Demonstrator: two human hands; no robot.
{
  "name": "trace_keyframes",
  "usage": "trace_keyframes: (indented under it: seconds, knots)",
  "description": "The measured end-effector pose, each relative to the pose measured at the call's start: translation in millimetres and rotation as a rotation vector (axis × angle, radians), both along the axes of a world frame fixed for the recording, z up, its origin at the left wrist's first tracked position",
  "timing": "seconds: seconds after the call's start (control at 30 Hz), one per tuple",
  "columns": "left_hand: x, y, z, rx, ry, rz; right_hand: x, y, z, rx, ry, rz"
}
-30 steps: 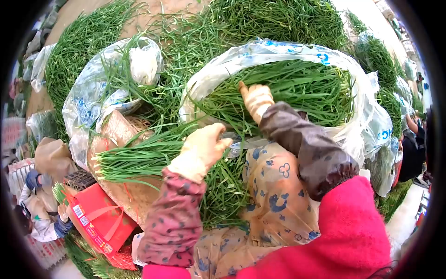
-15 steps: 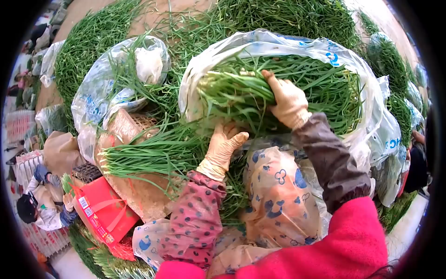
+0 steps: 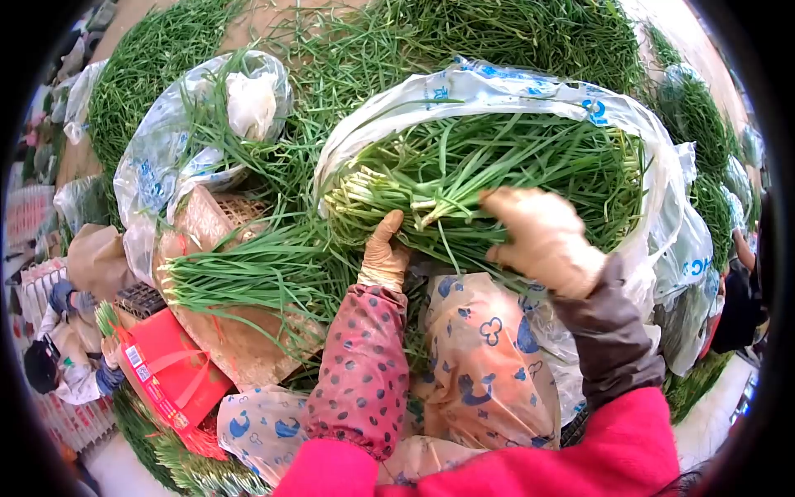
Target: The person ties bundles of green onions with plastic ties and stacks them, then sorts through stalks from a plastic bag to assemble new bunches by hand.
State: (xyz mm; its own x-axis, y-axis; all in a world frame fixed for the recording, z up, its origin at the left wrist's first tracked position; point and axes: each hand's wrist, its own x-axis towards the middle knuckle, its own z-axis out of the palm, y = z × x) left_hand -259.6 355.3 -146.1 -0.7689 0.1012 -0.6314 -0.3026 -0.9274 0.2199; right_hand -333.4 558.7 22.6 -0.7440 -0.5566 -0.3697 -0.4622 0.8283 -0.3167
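A large bunch of garlic chives (image 3: 464, 166), with pale stem ends facing left, fills the clear plastic bag (image 3: 654, 124) in front of me. My left hand (image 3: 384, 261), in a light glove, is at the near side of the bag. Its thumb lies against the chives and the other fingers are under them, mostly hidden. Blurred by motion, my gloved right hand (image 3: 546, 236) hovers over the near right part of the chives. Its thumb and fingers are apart with nothing visible between them. Loose pale stem ends lie just left of it.
A smaller bunch of chives (image 3: 248, 273) lies on a brown board (image 3: 277, 335) at left. Beside it is a red bag (image 3: 178, 360). Another plastic bag (image 3: 149, 157) stands behind. Chive heaps (image 3: 513, 37) cover the far ground. A person (image 3: 74, 348) sits at far left.
My right hand has let go of a bundle of chives, now lying in the bag, and has moved nearer and right. My left hand's fingers have slid under the chives.
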Motion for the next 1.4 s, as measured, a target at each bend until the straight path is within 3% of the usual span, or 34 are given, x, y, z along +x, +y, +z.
trace_keyframes:
  seconds: [0.03, 0.07, 0.17, 0.27, 0.37, 0.47, 0.53, 0.6, 0.67, 0.7, 0.73, 0.8, 0.83, 0.87, 0.9, 0.97, 1.0, 1.03, 1.17, 1.23, 1.27, 1.3, 1.33, 1.4]
  knots:
    - [1.8, 0.4, 1.4, 0.004, -0.008, 0.004, -10.9, -7.6, 24.3, 0.087, -0.012, -0.092]
    - [-0.2, 1.3, 6.4, 0.018, 0.026, 0.003, -13.5, -6.6, 21.9, -0.164, 0.294, -0.033]
    - [-7.1, 3.7, 15.3, 0.035, 0.090, 0.015, -28.8, -30.0, 7.3, -0.265, 0.259, 0.263]
    - [-3.3, 2.7, 14.4, -0.012, 0.120, 0.040, -24.2, -50.5, -25.1, -0.266, 0.406, 0.312]
    - [10.4, -6.9, -20.2, 0.172, 0.025, -0.035, -18.5, -55.8, -59.4, -0.164, 0.257, 0.397]
    - [16.2, -0.8, -5.0, 0.085, -0.020, 0.048, -19.3, -47.1, -57.3, -0.199, 0.199, 0.440]
    - [19.8, 0.6, -6.5, 0.083, 0.000, 0.070, -30.7, -41.4, -49.4, -0.333, 0.181, 0.360]
    - [23.6, 0.3, -8.2, 0.021, -0.008, 0.080, -41.3, -46.7, -48.7, -0.897, 0.321, 0.032]
    - [25.8, 1.3, -6.9, 0.026, 0.010, 0.052, -48.8, -58.6, -46.2, -1.052, -0.296, -0.515]
    - [24.4, 2.1, -3.4, 0.032, 0.034, 0.021, -58.3, -62.6, -56.2, -0.985, -0.290, -0.467]
    - [15.3, 2.0, 15.9, 0.038, 0.059, -0.009, -60.2, -76.2, -44.8, -0.932, -0.456, -0.524]
    - [10.1, 2.7, 36.7, 0.112, 0.063, -0.056, -61.3, -92.5, -65.1, -0.856, -0.366, -0.149]
    - [10.9, 1.9, 31.3, -0.008, 0.118, -0.148, -58.0, -103.6, -53.2, -0.621, -0.300, -0.044]
    - [12.8, 1.3, 23.2, -0.128, 0.170, -0.239, -56.4, -109.1, -36.6, -0.485, -0.607, -0.082]
    - [19.4, 3.4, -4.5, -0.194, 0.074, -0.295, -48.2, -110.6, -36.1, -0.436, -0.489, -0.011]
    - [27.1, 0.9, -25.5, -0.295, 0.327, -0.386, -40.9, -112.1, -31.8, -0.262, -0.385, 0.085]
    - [26.3, 8.8, 5.1, -1.035, 0.359, -0.559, -38.8, -108.7, -37.3, -0.291, -0.334, 0.066]
    - [17.9, 18.5, 19.3, -1.278, 0.340, -0.680, -38.6, -108.1, -31.5, -0.261, -0.365, 0.027]
    - [-5.6, 50.9, 46.5, -0.981, 0.311, -0.363, -44.9, -87.1, -33.8, -0.353, -0.358, -0.081]
    - [-13.7, 57.9, 63.7, -0.989, 0.325, -0.339, -42.5, -70.8, -36.7, -0.484, -0.331, -0.209]
    - [-20.3, 55.8, 76.3, -1.101, 0.328, -0.655, -40.6, -64.4, -36.8, -0.567, -0.308, -0.307]
    - [-31.3, 49.0, 99.3, -1.213, 0.384, -0.980, -40.8, -61.3, -35.8, -0.734, -0.565, -0.613]
    - [-33.9, 49.4, 103.2, -1.199, 0.413, -1.055, -41.1, -55.3, -36.2, -0.810, -0.433, -0.662]
    - [-28.1, 47.2, 106.7, -1.370, 0.529, -0.909, -52.2, -33.8, -45.7, -0.941, -0.372, -0.775]
